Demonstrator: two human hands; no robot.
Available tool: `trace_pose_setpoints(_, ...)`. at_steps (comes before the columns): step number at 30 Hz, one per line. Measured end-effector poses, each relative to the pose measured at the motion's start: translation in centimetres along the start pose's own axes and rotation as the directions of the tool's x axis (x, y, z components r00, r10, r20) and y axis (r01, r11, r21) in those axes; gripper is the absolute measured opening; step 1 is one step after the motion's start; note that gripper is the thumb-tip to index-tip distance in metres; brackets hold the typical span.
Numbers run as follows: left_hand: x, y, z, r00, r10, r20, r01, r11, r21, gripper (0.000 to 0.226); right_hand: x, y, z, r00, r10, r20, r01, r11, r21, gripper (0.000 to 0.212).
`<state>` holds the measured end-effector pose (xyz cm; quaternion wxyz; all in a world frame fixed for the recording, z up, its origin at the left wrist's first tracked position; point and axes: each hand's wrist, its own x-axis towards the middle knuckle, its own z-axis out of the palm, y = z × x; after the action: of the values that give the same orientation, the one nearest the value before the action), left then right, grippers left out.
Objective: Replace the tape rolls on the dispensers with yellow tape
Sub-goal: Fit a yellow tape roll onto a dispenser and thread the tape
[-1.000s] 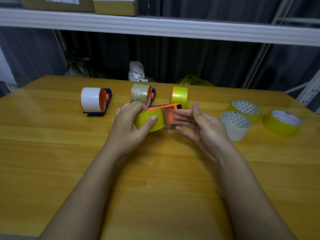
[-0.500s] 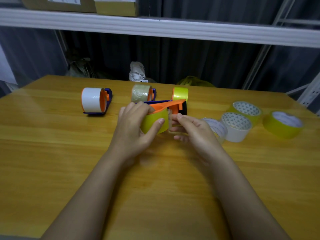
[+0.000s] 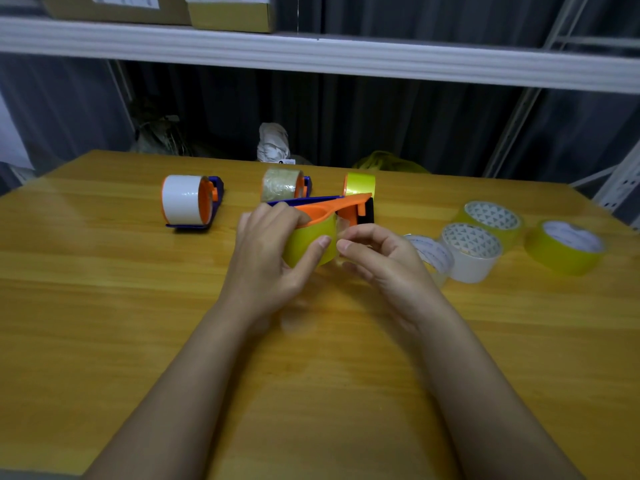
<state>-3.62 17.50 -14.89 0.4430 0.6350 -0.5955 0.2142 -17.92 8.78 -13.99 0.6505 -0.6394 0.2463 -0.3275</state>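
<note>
My left hand [image 3: 273, 258] grips an orange and blue dispenser [image 3: 332, 206] loaded with a yellow tape roll [image 3: 308, 240], held just above the wooden table [image 3: 104, 306]. My right hand [image 3: 384, 261] pinches the roll's loose tape end at its right side. Behind stand three more dispensers: one with white tape [image 3: 183, 202], one with brownish clear tape [image 3: 282, 185], one with yellow tape [image 3: 362, 184].
Loose rolls lie to the right: a clear one [image 3: 433, 254] behind my right hand, a white one [image 3: 472, 251], and two yellow ones [image 3: 491, 218] [image 3: 566, 249]. A white shelf [image 3: 311, 53] with cardboard boxes runs overhead. Bags sit behind the table's far edge.
The held dispenser has tilted and lifted slightly. My right hand went from flat against its side to pinching the tape end. The clear roll came into view behind it.
</note>
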Motion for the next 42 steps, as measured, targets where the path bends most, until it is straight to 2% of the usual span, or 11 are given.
trace_pose_setpoints(8, -0.02, -0.06, 0.18, 1.0, -0.02, -0.013, 0.02, 1.0, -0.004, 0.027, 0.16, 0.19, -0.03, 0.998, -0.066, 0.014, 0.066, 0.998, -0.024, 0.01)
trace_pose_setpoints(15, -0.07, 0.01, 0.2, 0.999, -0.023, -0.029, 0.024, 0.999, 0.03, 0.029, 0.46, 0.39, 0.11, 0.99, -0.135, -0.051, 0.134, 0.991, -0.023, 0.014)
trace_pose_setpoints(22, -0.03, 0.34, 0.11, 0.998, 0.016, -0.057, -0.012, 0.998, 0.063, 0.027, 0.34, 0.62, 0.47, 0.999, 0.017, -0.033, -0.012, 0.99, 0.14, 0.022)
trace_pose_setpoints(26, -0.02, 0.34, 0.03, 0.997, 0.041, -0.06, -0.036, 0.995, 0.092, 0.027, 0.34, 0.37, 0.52, 0.996, 0.08, 0.039, -0.087, 0.96, 0.265, 0.034)
trace_pose_setpoints(33, -0.09, 0.51, 0.08, 0.998, 0.045, -0.05, -0.039, 0.992, 0.118, 0.026, 0.22, -0.26, 0.0, 0.976, 0.183, 0.118, -0.214, 0.909, 0.358, 0.028)
trace_pose_setpoints(42, -0.12, 0.39, -0.02, 0.997, 0.045, -0.056, -0.036, 0.988, 0.151, 0.027, 0.43, -0.26, -0.11, 0.956, 0.271, 0.11, -0.292, 0.867, 0.404, 0.014)
